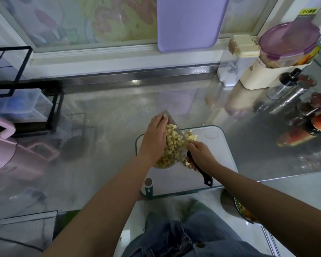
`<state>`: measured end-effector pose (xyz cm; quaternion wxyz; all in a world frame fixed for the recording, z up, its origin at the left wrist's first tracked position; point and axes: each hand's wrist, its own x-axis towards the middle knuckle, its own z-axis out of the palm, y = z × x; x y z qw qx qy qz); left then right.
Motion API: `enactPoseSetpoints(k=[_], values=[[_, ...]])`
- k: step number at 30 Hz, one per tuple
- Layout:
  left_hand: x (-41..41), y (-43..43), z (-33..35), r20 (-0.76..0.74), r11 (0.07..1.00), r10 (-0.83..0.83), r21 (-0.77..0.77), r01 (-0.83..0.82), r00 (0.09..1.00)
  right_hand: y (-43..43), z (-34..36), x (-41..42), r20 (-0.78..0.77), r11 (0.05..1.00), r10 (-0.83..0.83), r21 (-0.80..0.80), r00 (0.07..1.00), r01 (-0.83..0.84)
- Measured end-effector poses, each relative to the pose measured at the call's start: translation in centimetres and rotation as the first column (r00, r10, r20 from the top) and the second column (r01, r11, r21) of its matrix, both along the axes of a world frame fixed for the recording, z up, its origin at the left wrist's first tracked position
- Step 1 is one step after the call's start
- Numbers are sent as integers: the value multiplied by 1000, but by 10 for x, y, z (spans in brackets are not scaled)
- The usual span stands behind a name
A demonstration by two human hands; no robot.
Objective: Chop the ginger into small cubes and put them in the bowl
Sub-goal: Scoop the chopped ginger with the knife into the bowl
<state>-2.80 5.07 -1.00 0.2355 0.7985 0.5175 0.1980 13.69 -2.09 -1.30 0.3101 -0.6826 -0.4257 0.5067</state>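
Pale yellow ginger cubes [171,142] lie heaped on the flat blade of a cleaver [174,125], tilted over a bowl [165,165] that holds more cubes. My left hand [154,138] lies flat along the left of the heap, fingers straight against the cubes and blade. My right hand [200,153] grips the cleaver's black handle [205,175]. A few cubes [192,136] sit past the blade's right edge. All this is over the left part of a white cutting board [217,154] with a green rim. Most of the bowl is hidden under my left hand and the blade.
A peeler with a green handle [148,186] lies at the board's front left corner. Jars and bottles [304,112] crowd the right side. A pink appliance [0,145] and a black wire rack [26,101] stand at the left. A lilac board [191,23] leans at the back.
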Motion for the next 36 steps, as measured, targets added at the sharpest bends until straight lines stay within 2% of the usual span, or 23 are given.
enactPoseSetpoints(k=[3, 8, 13, 17, 20, 25, 30, 33, 36], values=[[-6, -10, -6, 49, 999, 30, 38, -32, 998, 2, 1, 1, -4, 1000, -10, -7, 1000, 10], [-15, -35, -15, 41, 993, 81, 77, -84, 996, 3, 0, 6, 43, 1000, -13, -12, 999, 14], [-7, -23, -4, 26, 977, 155, 142, -157, 988, -2, 1, 9, 63, 1000, 8, -17, 998, -7], [0, -13, 3, 57, 989, -16, 145, 8, 998, -2, 3, 4, 60, 1000, 21, -10, 998, -20], [-2, -19, -1, 21, 981, -143, 135, 139, 990, 0, 6, 1, 47, 1000, 11, 1, 999, -11], [-18, -36, -11, -22, 985, -116, 125, 118, 993, 1, 7, 2, 84, 1000, -1, 13, 996, -1], [-22, -38, -8, -36, 994, 28, 104, -24, 999, 3, 8, -2, 76, 999, -19, 38, 997, 16], [-8, -30, 2, 15, 988, -48, 148, 46, 999, 3, 9, -6, 71, 1000, -1, 18, 998, 0], [1, -25, 6, -31, 977, -170, 123, 173, 985, 4, 10, -9, 67, 1000, 1, 10, 998, -2]])
